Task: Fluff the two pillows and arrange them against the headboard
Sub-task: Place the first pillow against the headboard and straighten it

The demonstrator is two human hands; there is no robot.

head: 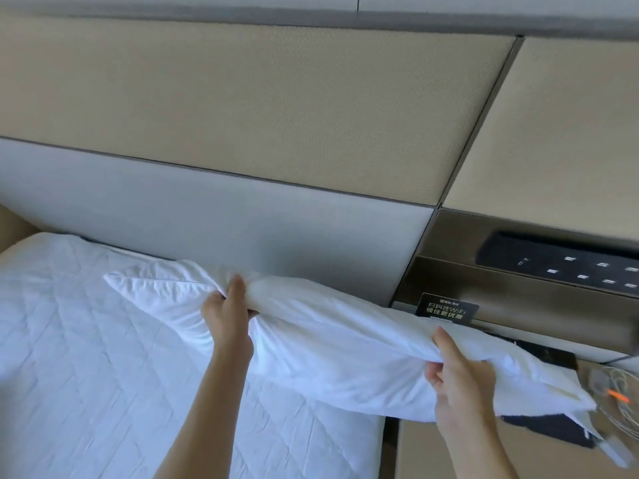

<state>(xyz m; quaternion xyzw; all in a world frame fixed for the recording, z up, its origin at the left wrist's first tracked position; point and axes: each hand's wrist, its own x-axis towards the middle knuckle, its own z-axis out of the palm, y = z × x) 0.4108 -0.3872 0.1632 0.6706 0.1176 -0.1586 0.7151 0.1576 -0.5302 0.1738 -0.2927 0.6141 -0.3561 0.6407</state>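
Observation:
One white pillow (332, 344) stretches from the bed's head end out over the nightstand on the right, held off the mattress. My left hand (226, 312) pinches it near its left third, fingers closed into the fabric. My right hand (456, 375) grips its lower edge further right. The pillow's left corner (138, 288) rests on the mattress (86, 375), close to the grey lower panel of the headboard (207, 216). A second pillow is not in view.
A nightstand (449, 454) stands right of the bed, with a black sign card (446, 307), a dark cloth and coiled cables (619, 395) on it. A switch panel (567, 261) sits in the wall niche above. Beige upper headboard panels (276, 108) span the wall.

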